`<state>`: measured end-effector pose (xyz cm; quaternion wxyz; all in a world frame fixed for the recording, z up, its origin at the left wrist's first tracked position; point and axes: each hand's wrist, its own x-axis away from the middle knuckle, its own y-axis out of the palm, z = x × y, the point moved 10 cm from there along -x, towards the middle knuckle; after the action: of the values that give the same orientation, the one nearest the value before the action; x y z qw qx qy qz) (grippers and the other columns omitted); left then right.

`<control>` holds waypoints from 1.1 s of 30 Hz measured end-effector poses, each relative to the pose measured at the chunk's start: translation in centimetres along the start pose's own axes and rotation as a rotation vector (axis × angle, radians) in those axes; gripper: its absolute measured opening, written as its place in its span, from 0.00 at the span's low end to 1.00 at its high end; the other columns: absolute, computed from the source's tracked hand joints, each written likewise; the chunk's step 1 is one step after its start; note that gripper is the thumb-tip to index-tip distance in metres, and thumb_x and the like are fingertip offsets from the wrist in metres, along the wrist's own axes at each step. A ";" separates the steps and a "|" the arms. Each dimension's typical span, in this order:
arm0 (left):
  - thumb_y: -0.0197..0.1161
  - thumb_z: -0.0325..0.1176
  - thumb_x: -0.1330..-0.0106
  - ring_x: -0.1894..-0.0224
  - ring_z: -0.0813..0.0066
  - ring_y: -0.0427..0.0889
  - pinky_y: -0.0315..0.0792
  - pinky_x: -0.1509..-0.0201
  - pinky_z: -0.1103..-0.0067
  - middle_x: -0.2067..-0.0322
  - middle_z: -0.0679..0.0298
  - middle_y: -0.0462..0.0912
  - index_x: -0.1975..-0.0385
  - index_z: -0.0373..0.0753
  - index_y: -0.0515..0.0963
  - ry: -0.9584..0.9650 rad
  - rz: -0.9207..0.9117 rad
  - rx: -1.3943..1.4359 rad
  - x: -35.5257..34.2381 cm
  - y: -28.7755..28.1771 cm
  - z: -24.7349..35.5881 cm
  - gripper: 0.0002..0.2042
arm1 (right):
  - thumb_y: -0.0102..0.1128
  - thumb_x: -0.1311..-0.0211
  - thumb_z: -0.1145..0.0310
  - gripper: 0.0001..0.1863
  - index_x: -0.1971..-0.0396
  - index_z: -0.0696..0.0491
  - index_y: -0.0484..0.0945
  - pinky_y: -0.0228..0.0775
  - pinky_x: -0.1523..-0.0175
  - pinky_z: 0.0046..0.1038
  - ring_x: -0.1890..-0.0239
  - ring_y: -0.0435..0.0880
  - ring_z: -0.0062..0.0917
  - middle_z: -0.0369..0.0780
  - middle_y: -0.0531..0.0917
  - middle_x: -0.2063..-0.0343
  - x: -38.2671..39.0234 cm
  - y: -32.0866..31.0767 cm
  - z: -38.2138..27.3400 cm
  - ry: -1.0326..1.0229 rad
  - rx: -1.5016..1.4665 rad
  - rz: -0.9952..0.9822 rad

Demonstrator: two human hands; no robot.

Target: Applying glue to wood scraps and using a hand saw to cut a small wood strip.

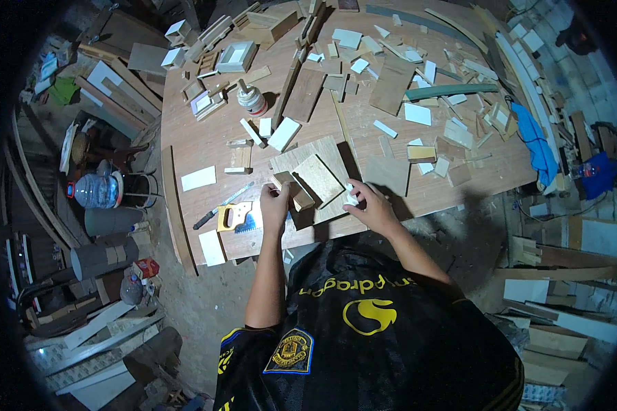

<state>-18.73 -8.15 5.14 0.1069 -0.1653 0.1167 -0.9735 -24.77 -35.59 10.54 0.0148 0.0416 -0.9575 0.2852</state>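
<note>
Scrap-strewn with offcuts, the wooden surface [199, 140] spreads out under cool light, with the smaller plywood panel [319, 179] near its close edge. That panel lies over a larger plywood board [328, 148], straight ahead of the person and between the two hands. It looks nearly square, so no long axis stands out; its edges run diagonally to the person.

Left of the panel, the left hand [275, 200] pinches a wooden block [300, 195], whose long axis slants from upper left to lower right along the panel's near left edge; whether they touch, I cannot tell. Just right of the panel, the right hand [371, 207] pinches a small white piece [351, 194], too small to identify. Both hands are close to the panel, the left's fingertips slightly nearer. Farther left of the panel is a yellow-handled handsaw [238, 214].
</note>
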 end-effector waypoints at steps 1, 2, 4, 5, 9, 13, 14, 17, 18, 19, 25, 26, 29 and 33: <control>0.68 0.41 0.38 0.76 0.78 0.73 0.69 0.72 0.78 0.77 0.61 0.78 0.69 0.31 0.74 -0.003 0.007 -0.003 0.2 0.1 0.2 0.17 | 0.73 0.48 0.63 0.36 0.37 0.48 0.69 0.74 0.53 0.31 0.61 0.80 0.29 0.40 0.79 0.59 -0.1 0.0 -0.3 -0.035 0.023 -0.001; 0.69 0.41 0.38 0.76 0.77 0.74 0.69 0.72 0.77 0.77 0.60 0.78 0.69 0.31 0.74 -0.012 0.003 -0.019 0.4 0.4 0.3 0.17 | 0.75 0.51 0.59 0.41 0.35 0.45 0.66 0.71 0.46 0.39 0.49 0.77 0.40 0.44 0.74 0.50 -0.4 0.7 0.5 0.005 0.073 -0.082; 0.69 0.44 0.40 0.74 0.72 0.75 0.71 0.69 0.74 0.76 0.58 0.78 0.71 0.30 0.74 0.038 0.018 -0.135 0.5 0.6 1.3 0.20 | 0.75 0.52 0.58 0.43 0.34 0.45 0.65 0.69 0.44 0.40 0.47 0.75 0.42 0.45 0.73 0.48 -0.5 0.8 0.4 -0.031 0.124 -0.076; 0.69 0.44 0.40 0.74 0.72 0.75 0.71 0.69 0.74 0.76 0.58 0.78 0.71 0.30 0.74 0.038 0.023 -0.138 0.8 0.7 1.6 0.20 | 0.76 0.53 0.58 0.44 0.34 0.44 0.64 0.67 0.41 0.41 0.44 0.73 0.44 0.46 0.72 0.47 -0.7 0.8 0.2 -0.066 0.181 -0.062; 0.70 0.46 0.42 0.75 0.65 0.75 0.71 0.67 0.70 0.76 0.55 0.78 0.71 0.30 0.73 0.089 0.103 -0.311 1.2 0.6 1.6 0.22 | 0.77 0.56 0.57 0.47 0.33 0.44 0.63 0.64 0.39 0.45 0.41 0.68 0.46 0.46 0.68 0.43 -1.0 2.0 0.3 -0.087 0.171 -0.091; 0.71 0.46 0.43 0.75 0.59 0.76 0.71 0.66 0.68 0.77 0.52 0.78 0.73 0.30 0.72 0.109 0.135 -0.383 1.5 1.3 2.2 0.22 | 0.78 0.58 0.57 0.49 0.33 0.43 0.63 0.63 0.38 0.45 0.41 0.66 0.46 0.46 0.68 0.42 -1.3 2.0 -0.4 -0.091 0.240 -0.065; 0.71 0.46 0.43 0.75 0.59 0.76 0.71 0.66 0.68 0.77 0.52 0.78 0.73 0.30 0.72 0.107 0.135 -0.385 1.7 1.4 2.4 0.22 | 0.79 0.59 0.58 0.49 0.33 0.43 0.64 0.62 0.38 0.44 0.41 0.65 0.46 0.45 0.67 0.42 -1.4 2.0 -0.9 -0.110 0.256 -0.068; 0.70 0.46 0.43 0.75 0.58 0.77 0.72 0.67 0.67 0.77 0.50 0.78 0.73 0.30 0.72 0.115 0.148 -0.405 1.8 1.5 3.1 0.22 | 0.80 0.61 0.59 0.49 0.34 0.42 0.64 0.61 0.37 0.44 0.42 0.65 0.45 0.45 0.67 0.42 -1.5 2.4 -2.2 -0.119 0.285 -0.088; 0.70 0.45 0.43 0.75 0.56 0.77 0.72 0.67 0.66 0.78 0.49 0.78 0.73 0.29 0.72 0.125 0.157 -0.402 1.8 1.4 3.3 0.22 | 0.80 0.61 0.59 0.49 0.34 0.42 0.65 0.61 0.37 0.44 0.42 0.65 0.45 0.45 0.67 0.42 -1.5 2.5 -2.6 -0.163 0.259 -0.070; 0.71 0.45 0.43 0.75 0.55 0.78 0.72 0.67 0.66 0.78 0.48 0.78 0.73 0.29 0.72 0.135 0.163 -0.399 1.8 1.5 3.6 0.22 | 0.79 0.61 0.59 0.48 0.34 0.42 0.66 0.62 0.38 0.43 0.42 0.65 0.45 0.45 0.67 0.42 -1.5 2.5 -3.1 -0.205 0.234 -0.050; 0.71 0.44 0.45 0.74 0.51 0.78 0.73 0.67 0.64 0.77 0.46 0.78 0.73 0.28 0.72 0.149 0.177 -0.456 2.5 2.0 4.9 0.22 | 0.76 0.57 0.58 0.39 0.41 0.47 0.72 0.66 0.44 0.40 0.50 0.72 0.38 0.41 0.74 0.53 -1.4 3.3 -5.2 -0.244 0.223 0.024; 0.71 0.44 0.45 0.74 0.51 0.78 0.73 0.67 0.64 0.77 0.46 0.78 0.73 0.28 0.72 0.148 0.174 -0.458 2.7 2.1 5.1 0.22 | 0.74 0.56 0.59 0.36 0.42 0.47 0.74 0.67 0.45 0.39 0.50 0.72 0.36 0.40 0.75 0.54 -1.4 3.6 -5.4 -0.246 0.256 0.025; 0.70 0.46 0.44 0.74 0.52 0.78 0.73 0.66 0.65 0.77 0.46 0.78 0.72 0.28 0.72 0.154 0.176 -0.431 3.6 2.1 5.8 0.23 | 0.70 0.56 0.63 0.27 0.50 0.48 0.81 0.67 0.50 0.35 0.53 0.74 0.32 0.35 0.77 0.58 -1.1 3.8 -5.9 -0.268 0.285 0.105; 0.65 0.45 0.36 0.74 0.61 0.77 0.72 0.66 0.69 0.76 0.52 0.79 0.68 0.28 0.74 0.134 0.108 -0.253 4.2 1.7 6.7 0.21 | 0.70 0.54 0.67 0.16 0.61 0.50 0.86 0.68 0.57 0.34 0.62 0.79 0.29 0.34 0.82 0.66 -0.5 1.1 -7.6 -0.352 0.260 0.311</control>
<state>-20.01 -12.10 12.11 0.1296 -0.1054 0.2542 -0.9526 -24.35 -30.50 16.25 -0.2013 -0.0557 -0.8955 0.3930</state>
